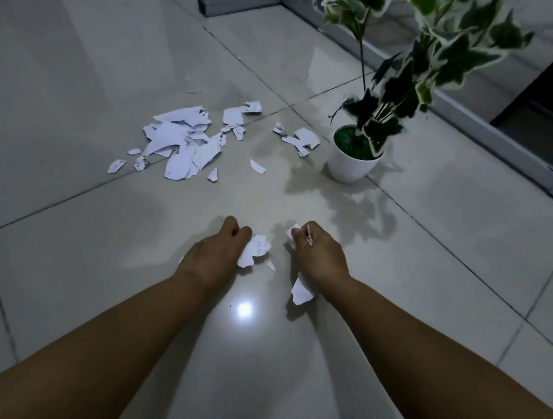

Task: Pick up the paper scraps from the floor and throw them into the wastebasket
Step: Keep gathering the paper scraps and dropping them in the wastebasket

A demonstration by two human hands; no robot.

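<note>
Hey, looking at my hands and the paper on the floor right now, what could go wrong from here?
1. The right hand already holds scraps, and one piece hangs out below the wrist; it may drop as you grab more.
2. The small sliver between your hands is easy to miss.
3. Scraps lie close to the potted plant; reaching there could knock it over.

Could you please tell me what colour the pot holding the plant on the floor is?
The pot is plain white, with green filling at its top; the head view, the only one, shows it.
</note>
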